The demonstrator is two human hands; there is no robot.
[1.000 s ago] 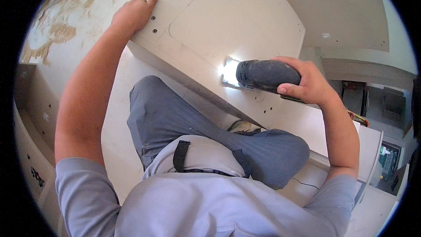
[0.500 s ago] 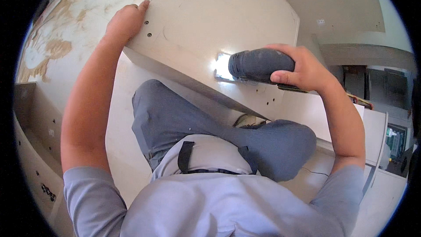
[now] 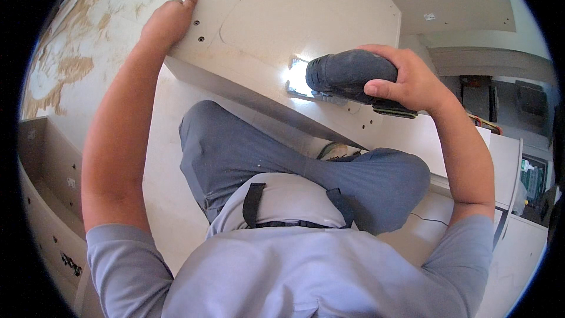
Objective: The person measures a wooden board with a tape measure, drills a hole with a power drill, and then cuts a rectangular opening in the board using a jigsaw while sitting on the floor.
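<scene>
My right hand is wrapped round the black body of a jigsaw, which has a flat metal base and a bright lamp at its front. The base rests on a pale board, near its long near edge; the blade is hidden from view. A thin curved line runs across the board's face, and dark holes with fittings sit near its left corner. At the board's far left edge, my left hand grips it, with the fingers partly hidden over the edge. The board lies raised in front of my folded legs.
An open cabinet carcass with small dark fittings stands at the left. Brown smears mark the pale floor. Another large panel is at the far right. White panels and bins with supplies stand at the right.
The jigsaw has turned slightly, and more of its rear underside shows. My left hand keeps its hold on the board. The whole view has shifted a little.
</scene>
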